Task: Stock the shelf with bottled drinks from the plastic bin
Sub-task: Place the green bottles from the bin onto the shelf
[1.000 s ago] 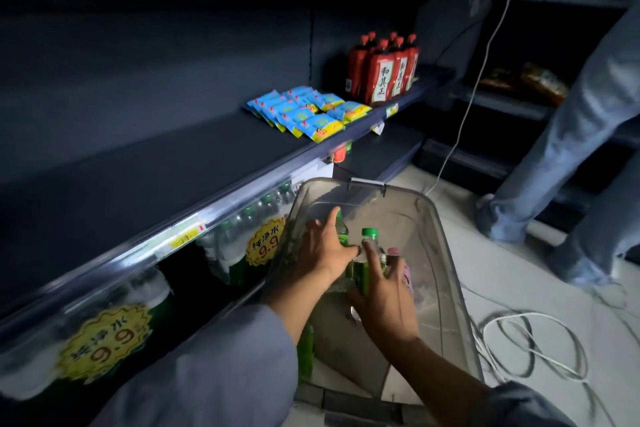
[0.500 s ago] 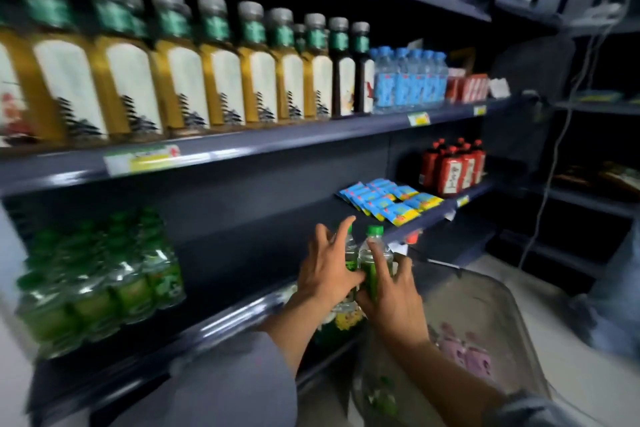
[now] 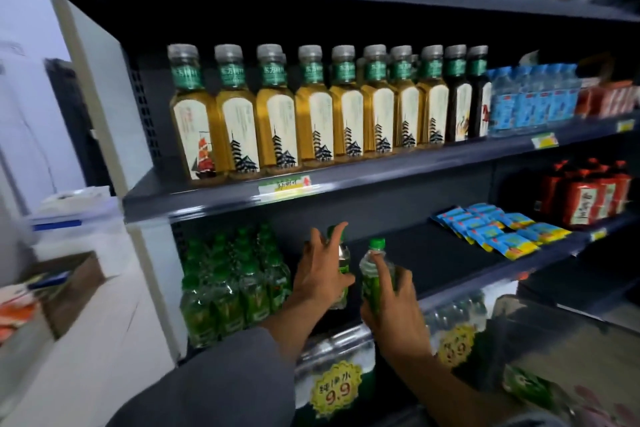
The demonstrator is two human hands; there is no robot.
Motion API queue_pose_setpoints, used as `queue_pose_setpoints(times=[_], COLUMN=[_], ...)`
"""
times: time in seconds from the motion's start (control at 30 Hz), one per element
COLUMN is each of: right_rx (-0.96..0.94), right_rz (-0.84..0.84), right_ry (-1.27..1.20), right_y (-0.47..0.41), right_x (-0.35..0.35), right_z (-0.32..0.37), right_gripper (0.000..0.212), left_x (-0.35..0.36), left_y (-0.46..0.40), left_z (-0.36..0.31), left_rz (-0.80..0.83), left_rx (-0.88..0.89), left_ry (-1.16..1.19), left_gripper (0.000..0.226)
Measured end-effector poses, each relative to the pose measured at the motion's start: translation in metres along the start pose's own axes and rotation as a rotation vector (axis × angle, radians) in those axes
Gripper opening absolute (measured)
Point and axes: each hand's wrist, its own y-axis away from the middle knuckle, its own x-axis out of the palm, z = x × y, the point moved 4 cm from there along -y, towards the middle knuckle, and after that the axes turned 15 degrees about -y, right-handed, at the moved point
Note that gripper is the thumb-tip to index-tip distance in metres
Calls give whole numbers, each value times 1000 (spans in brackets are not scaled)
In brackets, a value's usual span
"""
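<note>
Left hand point(image 3: 320, 274) gripping, forefinger raised; right hand point(image 3: 393, 302) gripping, arms extended.

Your left hand point(image 3: 320, 272) holds one bottle point(image 3: 343, 258) and your right hand point(image 3: 393, 302) another point(image 3: 372, 274), side by side over the middle shelf point(image 3: 450, 253) near its front edge. Left of them a cluster of bottles point(image 3: 232, 284) fills that shelf's left end; snack packets point(image 3: 498, 230) lie toward its right. On the shelf above, tea bottles point(image 3: 311, 114) stand in a row. The plastic bin point(image 3: 554, 340) sits at your lower right.
</note>
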Motion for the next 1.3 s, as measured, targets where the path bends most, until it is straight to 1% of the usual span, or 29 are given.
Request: queue_pose_setpoints(times=[0.13,0.27,0.4,0.53,0.6,0.7,0.77,0.83,1.0,1.03,1.17,1.23,1.3], right_rx=[-12,-24,-27,12,28,48,78,98,62,46,-4,10,14], right_rz=[40,83,64,44,48,62,71,93,148,152,178,185,197], right_ry=[-47,-108,-153,-217,-258,-249,-267,-277,-318,-311,-250,-248,-240], right_y=[-19,-38,-52,-55,-54,-56,-62,-68,-77,-77,-84,-92,-100], right_x=[34,71,99,121,132,148,160,167,171,171,175,179,182], right_z=[7,-2,-6,-16,-23,-28,-30,-32,-33,-33,-37,-38,-36], right_gripper=[93,97,103,116,120,119,115,108,101,96,63,56,53], left_x=[2,25,49,62,66,69,71,72,67,67,66,63,57], left_y=[-23,-44,-62,-80,-88,-95,-102,-110,-127,-131,-150,-160,-166], left_z=[22,47,67,74,79,82,81,81,91,93,108,115,121], left_rz=[9,14,-4,-5,15,86,136,142,146,146,204,239,240], left_rx=[-59,-98,-65,-27,-62,-114,-129,-134,-126,-125,-94,-46,-32], left_ry=[-132,-233,-403,-564,-624,-663,-700,-743,-784,-770,-650,-615,-599], left_gripper=[97,90,89,83,80,68,61,58,59,58,48,45,46])
